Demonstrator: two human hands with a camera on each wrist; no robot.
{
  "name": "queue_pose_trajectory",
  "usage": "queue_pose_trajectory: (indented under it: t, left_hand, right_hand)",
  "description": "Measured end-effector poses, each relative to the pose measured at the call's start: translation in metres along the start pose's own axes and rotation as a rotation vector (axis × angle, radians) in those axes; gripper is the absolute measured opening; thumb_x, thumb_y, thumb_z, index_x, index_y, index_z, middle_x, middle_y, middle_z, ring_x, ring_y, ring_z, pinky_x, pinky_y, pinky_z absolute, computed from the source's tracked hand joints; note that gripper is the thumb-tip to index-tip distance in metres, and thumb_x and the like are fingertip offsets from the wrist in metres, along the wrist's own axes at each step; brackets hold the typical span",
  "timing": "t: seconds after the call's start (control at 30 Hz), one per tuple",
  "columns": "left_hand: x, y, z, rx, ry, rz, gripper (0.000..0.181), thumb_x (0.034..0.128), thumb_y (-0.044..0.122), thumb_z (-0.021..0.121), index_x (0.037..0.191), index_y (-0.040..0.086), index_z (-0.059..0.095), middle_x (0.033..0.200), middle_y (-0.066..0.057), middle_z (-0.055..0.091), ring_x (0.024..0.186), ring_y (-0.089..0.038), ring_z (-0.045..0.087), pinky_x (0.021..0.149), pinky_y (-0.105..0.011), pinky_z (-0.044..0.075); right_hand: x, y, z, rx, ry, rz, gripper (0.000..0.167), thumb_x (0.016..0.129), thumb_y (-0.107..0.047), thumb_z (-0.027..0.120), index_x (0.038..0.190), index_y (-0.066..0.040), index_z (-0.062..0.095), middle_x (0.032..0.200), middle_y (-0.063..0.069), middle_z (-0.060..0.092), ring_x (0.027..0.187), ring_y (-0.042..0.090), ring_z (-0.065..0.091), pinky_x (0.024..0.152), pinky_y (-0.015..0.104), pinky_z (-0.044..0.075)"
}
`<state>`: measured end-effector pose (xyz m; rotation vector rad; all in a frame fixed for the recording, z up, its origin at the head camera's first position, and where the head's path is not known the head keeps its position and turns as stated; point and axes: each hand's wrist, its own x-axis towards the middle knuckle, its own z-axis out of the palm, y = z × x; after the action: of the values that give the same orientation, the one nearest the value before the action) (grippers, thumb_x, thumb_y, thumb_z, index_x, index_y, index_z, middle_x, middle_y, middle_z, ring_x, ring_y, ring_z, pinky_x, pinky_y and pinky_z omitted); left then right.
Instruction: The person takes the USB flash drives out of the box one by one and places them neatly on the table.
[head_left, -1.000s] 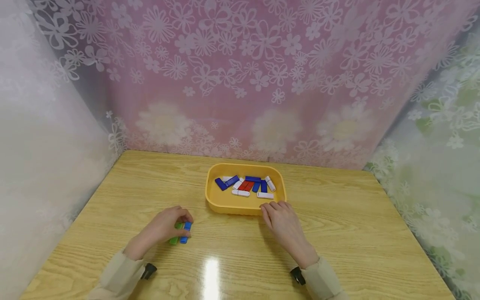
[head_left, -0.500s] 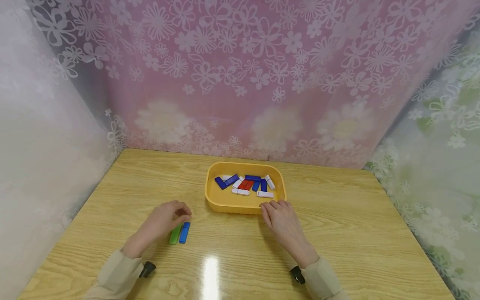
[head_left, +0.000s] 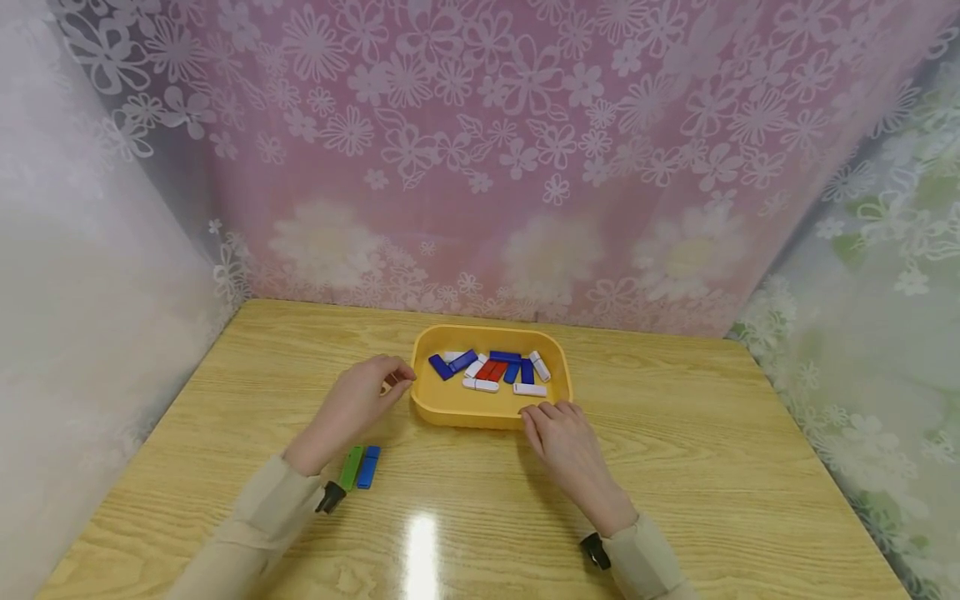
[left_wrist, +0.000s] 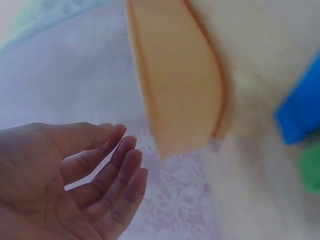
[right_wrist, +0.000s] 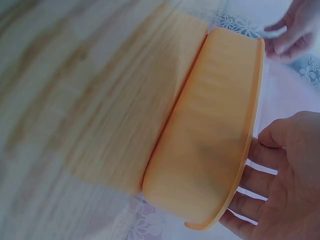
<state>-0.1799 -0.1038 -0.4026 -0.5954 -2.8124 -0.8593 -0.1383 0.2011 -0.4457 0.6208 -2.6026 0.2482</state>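
Observation:
My left hand [head_left: 358, 398] hovers by the left rim of a yellow plastic tray [head_left: 468, 418]. Its fingers are loosely bent with nothing between them, and the left wrist view shows a gap between the fingertips and the tray. My right hand [head_left: 567, 450] grips the tray's near rim at the right corner, fingers hooked over the edge; their tips are hidden in the right wrist view. Behind my left hand, a green stick [head_left: 351, 467] and a blue stick [head_left: 368, 467], which look like capped USB flash drives, lie side by side on the table.
Inside the tray lie several similar sticks: white [head_left: 481, 385], dark blue [head_left: 506, 357] and red [head_left: 492, 371]. The wooden table [head_left: 712, 450] ends at a pink flowered curtain [head_left: 480, 208] at the back, with pale curtains at both sides.
My left hand has let go of the blue stick, leaving it beside the green one, and has moved up and right to the tray's left side. My right hand has stayed put.

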Motion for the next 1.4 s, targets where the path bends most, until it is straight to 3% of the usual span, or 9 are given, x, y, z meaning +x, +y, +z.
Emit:
queue_pose_trajectory:
  t: [0.3, 0.57, 0.83, 1.07, 1.4]
  left_hand:
    - [0.041, 0.018, 0.011, 0.009, 0.005, 0.048, 0.011, 0.098, 0.012, 0.068, 0.106, 0.006, 0.072, 0.1, -0.008, 0.069, 0.092, -0.025, 0.069, 0.075, -0.037, 0.057]
    - [0.067, 0.016, 0.041, 0.068, -0.058, 0.037, 0.014, 0.0957, 0.011, 0.071, 0.107, 0.002, 0.071, 0.102, -0.012, 0.07, 0.089, -0.025, 0.067, 0.078, -0.038, 0.057]
    - [0.078, 0.023, 0.066, 0.106, -0.153, 0.089, 0.012, 0.0936, 0.01, 0.073, 0.104, 0.004, 0.074, 0.105, -0.01, 0.07, 0.1, -0.026, 0.066, 0.088, -0.04, 0.055]
    - [0.081, 0.033, 0.079, 0.114, -0.214, 0.193, 0.008, 0.093, 0.008, 0.073, 0.099, 0.005, 0.077, 0.098, -0.008, 0.073, 0.094, -0.025, 0.068, 0.083, -0.038, 0.057]
    - [0.086, 0.035, 0.089, 0.146, -0.264, 0.169, 0.008, 0.0885, 0.014, 0.08, 0.09, 0.009, 0.073, 0.086, 0.0, 0.07, 0.08, -0.016, 0.064, 0.073, -0.032, 0.055]
  right_hand:
    - [0.0, 0.0, 0.001, -0.008, 0.015, -0.018, 0.012, 0.099, -0.015, 0.065, 0.093, -0.009, 0.073, 0.078, 0.001, 0.068, 0.073, 0.024, 0.06, 0.09, 0.05, 0.053]
    - [0.0, -0.001, 0.001, -0.002, 0.015, -0.013, 0.012, 0.099, -0.015, 0.065, 0.093, -0.01, 0.073, 0.078, 0.001, 0.068, 0.074, 0.024, 0.061, 0.089, 0.049, 0.053]
    - [0.0, -0.002, 0.0, 0.0, 0.001, 0.001, 0.012, 0.1, -0.016, 0.064, 0.094, -0.01, 0.073, 0.079, 0.001, 0.068, 0.075, 0.024, 0.061, 0.089, 0.048, 0.052]
    - [0.0, -0.002, 0.0, -0.015, 0.003, 0.002, 0.012, 0.1, -0.017, 0.065, 0.094, -0.01, 0.073, 0.08, 0.001, 0.069, 0.076, 0.024, 0.061, 0.09, 0.049, 0.053]
    - [0.0, 0.001, 0.002, -0.014, 0.029, -0.016, 0.012, 0.099, -0.015, 0.065, 0.093, -0.009, 0.074, 0.081, 0.002, 0.07, 0.075, 0.024, 0.062, 0.09, 0.049, 0.052]
